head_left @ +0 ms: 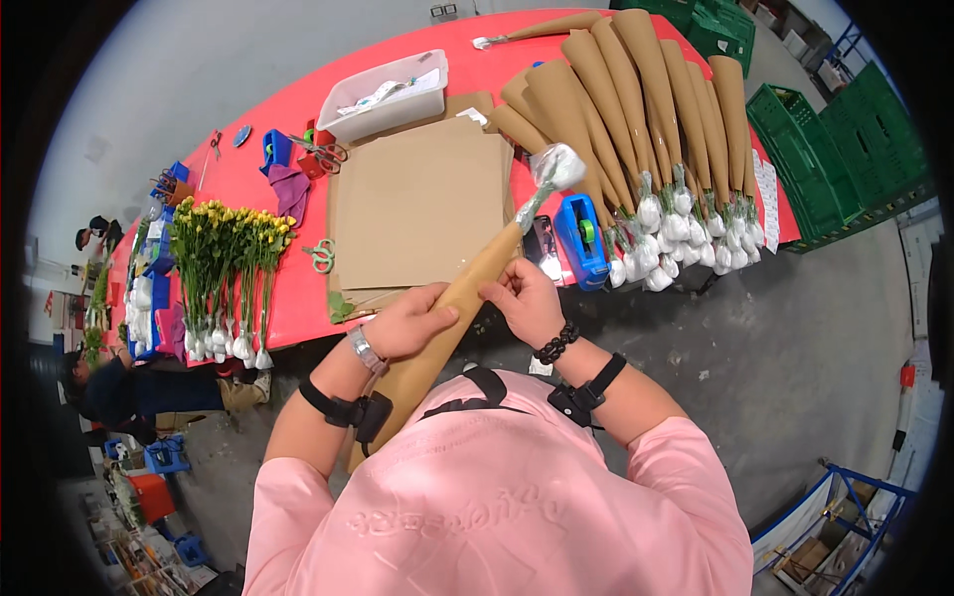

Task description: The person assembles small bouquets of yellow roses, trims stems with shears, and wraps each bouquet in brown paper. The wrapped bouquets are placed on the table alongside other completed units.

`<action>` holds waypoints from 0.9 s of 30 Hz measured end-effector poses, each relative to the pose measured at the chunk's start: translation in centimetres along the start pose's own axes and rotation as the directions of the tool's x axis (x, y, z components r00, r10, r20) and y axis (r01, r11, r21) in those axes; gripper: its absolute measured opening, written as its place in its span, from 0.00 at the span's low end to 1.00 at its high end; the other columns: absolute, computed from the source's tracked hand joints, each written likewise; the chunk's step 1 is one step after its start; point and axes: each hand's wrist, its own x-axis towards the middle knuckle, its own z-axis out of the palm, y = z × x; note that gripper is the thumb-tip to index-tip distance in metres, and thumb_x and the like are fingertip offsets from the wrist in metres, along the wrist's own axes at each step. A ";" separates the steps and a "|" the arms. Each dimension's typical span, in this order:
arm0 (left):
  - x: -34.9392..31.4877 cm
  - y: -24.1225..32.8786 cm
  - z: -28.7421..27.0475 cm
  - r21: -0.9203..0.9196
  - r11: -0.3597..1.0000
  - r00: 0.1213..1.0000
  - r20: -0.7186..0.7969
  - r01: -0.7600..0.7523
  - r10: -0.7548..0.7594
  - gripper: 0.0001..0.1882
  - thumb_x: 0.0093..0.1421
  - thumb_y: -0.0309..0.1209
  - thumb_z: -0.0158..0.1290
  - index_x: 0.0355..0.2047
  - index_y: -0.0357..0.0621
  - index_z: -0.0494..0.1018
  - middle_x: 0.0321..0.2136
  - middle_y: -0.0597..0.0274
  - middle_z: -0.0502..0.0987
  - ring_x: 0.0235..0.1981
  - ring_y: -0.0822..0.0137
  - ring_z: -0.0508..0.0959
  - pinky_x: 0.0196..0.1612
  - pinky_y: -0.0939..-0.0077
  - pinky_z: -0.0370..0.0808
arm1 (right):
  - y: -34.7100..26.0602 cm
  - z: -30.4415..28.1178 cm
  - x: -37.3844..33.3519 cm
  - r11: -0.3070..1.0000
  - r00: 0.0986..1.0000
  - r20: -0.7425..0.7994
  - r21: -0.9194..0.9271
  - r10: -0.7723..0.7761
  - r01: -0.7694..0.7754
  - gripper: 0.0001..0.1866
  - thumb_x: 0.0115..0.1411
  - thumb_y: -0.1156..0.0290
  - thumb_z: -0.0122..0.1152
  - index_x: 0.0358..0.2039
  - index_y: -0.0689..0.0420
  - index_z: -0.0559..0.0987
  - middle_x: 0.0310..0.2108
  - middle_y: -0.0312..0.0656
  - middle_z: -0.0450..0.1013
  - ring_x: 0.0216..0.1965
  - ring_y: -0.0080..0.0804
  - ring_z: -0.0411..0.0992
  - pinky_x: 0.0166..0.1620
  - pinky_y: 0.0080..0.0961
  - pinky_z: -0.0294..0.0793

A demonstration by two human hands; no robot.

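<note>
I hold a long cone of brown kraft paper (467,298) wrapped around a bouquet, its plastic-wrapped stem end (555,167) pointing away over the red table (288,109). My left hand (409,323) grips the cone's middle from the left. On the right side of the cone, the fingers of my right hand (525,298) pinch at the paper. A stack of flat brown paper sheets (422,204) lies just beyond my hands.
Several finished paper cones (636,89) lie at the table's right. A blue tape dispenser (581,238) sits beside them. Yellow flower bunches (224,258), scissors (320,256) and a white tray (383,94) are at left. Green crates (845,149) stand far right.
</note>
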 end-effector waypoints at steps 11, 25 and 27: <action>-0.6 -5.5 -4.1 -0.516 0.834 0.897 0.437 0.195 0.061 0.31 0.63 0.47 0.61 0.58 0.36 0.69 0.41 0.52 0.81 0.36 0.61 0.84 0.42 0.67 0.82 | -4.7 0.3 -2.5 0.456 0.798 0.198 -0.732 -0.569 0.507 0.21 0.48 0.62 0.77 0.42 0.53 0.82 0.33 0.39 0.74 0.36 0.42 0.72 0.39 0.40 0.71; 1.9 1.3 1.0 0.765 0.471 0.838 0.159 -0.439 0.522 0.23 0.56 0.40 0.62 0.48 0.38 0.75 0.38 0.49 0.79 0.44 0.47 0.79 0.49 0.55 0.76 | 2.1 -5.6 -4.8 0.351 0.969 0.200 -0.926 0.148 0.138 0.12 0.48 0.61 0.70 0.29 0.51 0.78 0.28 0.40 0.78 0.34 0.42 0.80 0.39 0.41 0.76; 0.8 4.7 -0.1 0.755 0.502 0.787 0.031 -0.422 0.616 0.24 0.52 0.34 0.64 0.49 0.40 0.76 0.41 0.50 0.79 0.46 0.48 0.78 0.50 0.55 0.75 | 3.4 -9.9 -4.8 0.395 0.978 -0.021 -0.913 0.206 -0.103 0.13 0.49 0.59 0.70 0.33 0.50 0.81 0.30 0.45 0.80 0.35 0.49 0.80 0.39 0.46 0.78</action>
